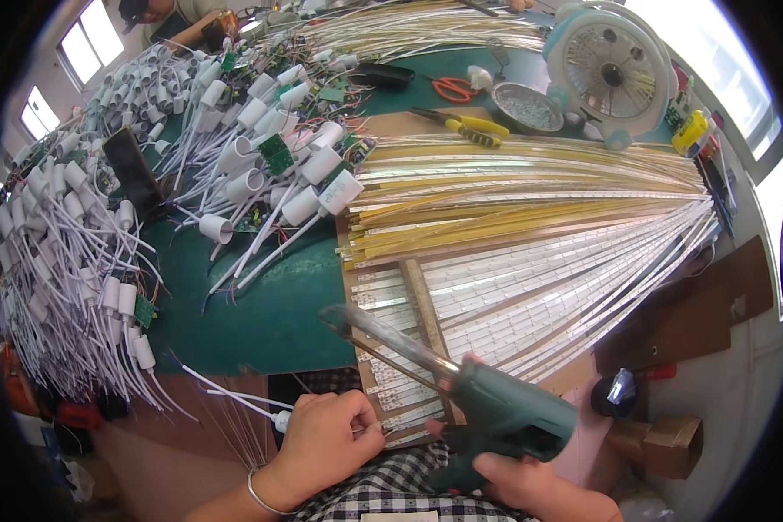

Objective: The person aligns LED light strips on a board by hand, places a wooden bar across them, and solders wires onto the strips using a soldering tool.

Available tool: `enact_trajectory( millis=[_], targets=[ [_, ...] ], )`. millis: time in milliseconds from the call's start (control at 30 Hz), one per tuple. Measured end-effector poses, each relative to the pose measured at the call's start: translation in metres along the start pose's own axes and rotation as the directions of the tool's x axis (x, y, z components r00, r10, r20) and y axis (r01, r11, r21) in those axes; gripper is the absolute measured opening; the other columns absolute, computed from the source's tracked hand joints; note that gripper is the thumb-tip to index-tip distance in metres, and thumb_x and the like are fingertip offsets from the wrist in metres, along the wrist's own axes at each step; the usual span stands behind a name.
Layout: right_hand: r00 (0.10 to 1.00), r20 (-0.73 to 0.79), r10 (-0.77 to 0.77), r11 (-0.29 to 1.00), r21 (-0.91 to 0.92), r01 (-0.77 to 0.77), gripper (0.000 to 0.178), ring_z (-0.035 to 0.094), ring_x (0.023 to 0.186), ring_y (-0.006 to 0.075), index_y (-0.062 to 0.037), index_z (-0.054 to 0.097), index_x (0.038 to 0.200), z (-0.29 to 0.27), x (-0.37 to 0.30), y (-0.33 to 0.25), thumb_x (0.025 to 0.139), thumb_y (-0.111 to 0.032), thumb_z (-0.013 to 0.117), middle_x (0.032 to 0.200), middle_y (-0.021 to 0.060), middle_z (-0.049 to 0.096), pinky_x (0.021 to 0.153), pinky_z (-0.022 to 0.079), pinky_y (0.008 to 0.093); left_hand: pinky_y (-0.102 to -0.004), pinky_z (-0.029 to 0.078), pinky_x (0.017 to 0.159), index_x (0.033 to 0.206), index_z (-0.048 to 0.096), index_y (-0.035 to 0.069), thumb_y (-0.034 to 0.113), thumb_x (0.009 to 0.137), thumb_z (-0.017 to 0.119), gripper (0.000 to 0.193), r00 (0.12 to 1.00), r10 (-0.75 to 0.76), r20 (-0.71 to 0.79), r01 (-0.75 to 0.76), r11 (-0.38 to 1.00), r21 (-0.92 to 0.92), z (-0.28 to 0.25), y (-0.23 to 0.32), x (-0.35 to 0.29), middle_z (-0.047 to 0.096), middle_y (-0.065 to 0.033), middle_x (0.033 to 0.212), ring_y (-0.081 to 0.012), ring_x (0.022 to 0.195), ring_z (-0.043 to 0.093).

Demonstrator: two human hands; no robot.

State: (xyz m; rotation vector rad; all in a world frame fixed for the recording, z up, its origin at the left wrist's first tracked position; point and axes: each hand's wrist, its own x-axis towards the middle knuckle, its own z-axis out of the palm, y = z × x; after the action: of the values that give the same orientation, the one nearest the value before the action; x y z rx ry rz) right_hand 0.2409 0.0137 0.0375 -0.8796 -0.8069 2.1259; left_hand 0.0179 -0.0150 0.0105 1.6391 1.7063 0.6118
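Note:
My right hand (518, 478) grips the handle of a dark green soldering gun (513, 409). The gun's metal tip points up and left, over the left ends of several thin white LED strips (513, 287). Just left of it, my left hand (331, 439) is closed, its thumb and fingers pinched at the nearest strip ends. A white-capped cable (280, 421) comes out from under that hand on the left, its loose leads pointing up and left. What the fingertips pinch is mostly hidden. A narrow wooden bar (426, 313) lies across the strips.
White caps with cables (70, 252) are heaped on the left. Yellow-backed strips (513, 209) lie beyond the white ones. Farther back are pliers (461, 126), orange-handled scissors (452, 90), a round metal dish (527, 106) and a fan (612, 74). Another person (170, 17) sits at the far left.

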Motion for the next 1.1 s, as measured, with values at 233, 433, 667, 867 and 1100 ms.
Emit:
enact_trajectory(
  millis=[233, 433, 667, 867, 1100],
  targets=[
    [0.994, 0.050, -0.094, 0.995, -0.028, 0.096, 0.101, 0.025, 0.141, 0.0200, -0.0079, 0.003, 0.152, 0.013, 0.022, 0.014, 0.078, -0.012, 0.071, 0.157, 0.0061, 0.012, 0.112, 0.029, 0.0487, -0.0388, 0.041, 0.070, 0.076, 0.061, 0.010, 0.021, 0.073, 0.069, 0.014, 0.990, -0.097, 0.099, 0.096, 0.995, 0.012, -0.004, -0.001, -0.002, 0.062, -0.0025, 0.067, -0.0238, 0.070, 0.060],
    [0.993, 0.055, -0.104, 0.993, -0.056, 0.107, 0.102, 0.026, 0.140, 0.0199, -0.0073, 0.000, 0.152, 0.012, 0.023, 0.016, 0.079, -0.012, 0.071, 0.156, 0.0065, 0.012, 0.112, 0.030, 0.0484, -0.0373, 0.040, 0.073, 0.083, 0.062, 0.010, 0.022, 0.077, 0.069, 0.014, 0.986, -0.074, 0.146, 0.085, 0.994, -0.070, -0.009, -0.005, -0.001, 0.064, -0.0017, 0.072, -0.0225, 0.072, 0.061],
    [0.992, 0.055, -0.115, 0.989, -0.091, 0.119, 0.098, 0.030, 0.138, 0.0204, -0.0050, 0.001, 0.152, 0.011, 0.022, 0.018, 0.081, -0.011, 0.069, 0.152, 0.0088, 0.023, 0.111, 0.032, 0.0461, -0.0336, 0.037, 0.079, 0.101, 0.059, 0.010, 0.015, 0.080, 0.069, 0.023, 0.992, -0.029, 0.122, 0.043, 0.993, -0.114, -0.017, -0.001, -0.009, 0.068, -0.0018, 0.082, -0.0193, 0.080, 0.064],
    [0.990, 0.072, -0.121, 0.987, -0.094, 0.128, 0.097, 0.032, 0.136, 0.0204, -0.0049, 0.002, 0.152, 0.011, 0.023, 0.017, 0.081, -0.010, 0.068, 0.150, 0.0088, 0.027, 0.111, 0.033, 0.0459, -0.0324, 0.044, 0.075, 0.095, 0.062, 0.006, 0.012, 0.081, 0.067, 0.016, 0.989, -0.077, 0.123, 0.111, 0.948, -0.300, -0.017, -0.001, -0.006, 0.068, -0.0060, 0.080, -0.0235, 0.075, 0.065],
    [0.989, 0.048, -0.142, 0.988, -0.062, 0.144, 0.096, 0.033, 0.136, 0.0207, -0.0047, 0.003, 0.152, 0.011, 0.023, 0.019, 0.081, -0.010, 0.068, 0.150, 0.0092, 0.028, 0.110, 0.034, 0.0465, -0.0298, 0.050, 0.068, 0.091, 0.063, 0.002, 0.010, 0.080, 0.069, 0.015, 0.974, -0.009, 0.224, 0.059, 0.974, -0.218, -0.030, -0.003, 0.006, 0.068, -0.0086, 0.079, -0.0196, 0.074, 0.066]
  ],
)
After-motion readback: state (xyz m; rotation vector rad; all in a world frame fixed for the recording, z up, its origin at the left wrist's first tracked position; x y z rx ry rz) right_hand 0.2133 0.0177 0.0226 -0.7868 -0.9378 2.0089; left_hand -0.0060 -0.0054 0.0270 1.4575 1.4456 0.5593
